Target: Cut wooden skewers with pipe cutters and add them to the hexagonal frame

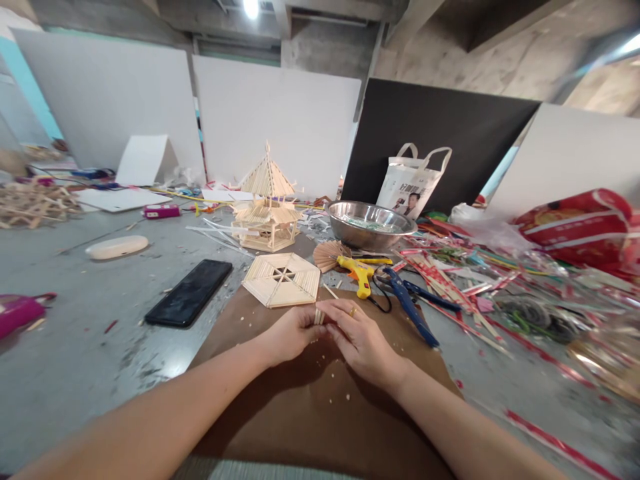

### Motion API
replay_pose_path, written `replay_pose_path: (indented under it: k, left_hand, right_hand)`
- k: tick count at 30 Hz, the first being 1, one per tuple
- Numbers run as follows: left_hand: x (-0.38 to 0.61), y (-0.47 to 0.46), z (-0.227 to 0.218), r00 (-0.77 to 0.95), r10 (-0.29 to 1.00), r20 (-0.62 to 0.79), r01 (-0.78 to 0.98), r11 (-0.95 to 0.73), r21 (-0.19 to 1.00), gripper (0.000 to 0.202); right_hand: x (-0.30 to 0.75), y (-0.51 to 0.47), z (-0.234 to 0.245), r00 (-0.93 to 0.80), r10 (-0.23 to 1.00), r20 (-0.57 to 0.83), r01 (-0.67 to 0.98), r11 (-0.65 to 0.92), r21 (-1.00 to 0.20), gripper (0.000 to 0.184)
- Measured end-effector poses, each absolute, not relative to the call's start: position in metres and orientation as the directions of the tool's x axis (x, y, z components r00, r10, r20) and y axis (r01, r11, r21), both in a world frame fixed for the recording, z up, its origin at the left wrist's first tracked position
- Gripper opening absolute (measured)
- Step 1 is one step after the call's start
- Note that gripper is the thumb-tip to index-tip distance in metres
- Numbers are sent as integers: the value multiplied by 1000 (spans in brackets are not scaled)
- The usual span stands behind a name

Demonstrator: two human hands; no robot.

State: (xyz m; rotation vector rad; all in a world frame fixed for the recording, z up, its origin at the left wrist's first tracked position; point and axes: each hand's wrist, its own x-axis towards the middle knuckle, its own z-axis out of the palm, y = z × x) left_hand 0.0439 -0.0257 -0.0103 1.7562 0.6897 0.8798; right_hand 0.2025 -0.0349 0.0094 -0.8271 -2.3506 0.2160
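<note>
My left hand (pixel 293 331) is closed around a small bundle of short wooden sticks (pixel 319 316). My right hand (pixel 364 341) meets it from the other side, its curled fingers against the same bundle; the fingertips are partly hidden. Just beyond them a flat hexagonal panel of wooden sticks (pixel 260 281) lies on the brown sheet (pixel 280 420). Behind that stands a two-tiered pavilion model (pixel 270 220) made of sticks. A yellow glue gun (pixel 361 275) and blue-handled pliers (pixel 413 310) rest to the right of my hands.
A black phone (pixel 190 293) and a white oval case (pixel 117 247) lie on the left. A metal bowl (pixel 370 237) stands at the back, before a white tote bag (pixel 410 183). Red-and-white strips (pixel 450 280) litter the right side. Upright boards (pixel 277 123) line the rear.
</note>
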Motion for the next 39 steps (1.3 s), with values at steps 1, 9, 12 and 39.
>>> replay_pose_path:
  k: [1, 9, 12, 39]
  left_hand:
    - [44, -26, -10, 568, 785, 246, 60, -338, 939, 21]
    - [44, -26, -6, 561, 790, 246, 55, -332, 942, 24]
    - [43, -26, -6, 555, 802, 220, 48, -296, 954, 21]
    - [42, -24, -16, 496, 862, 104, 114, -183, 976, 21]
  right_hand:
    - [202, -35, 10, -603, 613, 510, 507, 788, -349, 40]
    - [205, -33, 3, -611, 677, 411, 558, 736, -384, 47]
    - [207, -31, 0, -589, 690, 420, 571, 724, -387, 50]
    - [220, -11, -1, -338, 869, 361, 814, 462, -351, 25]
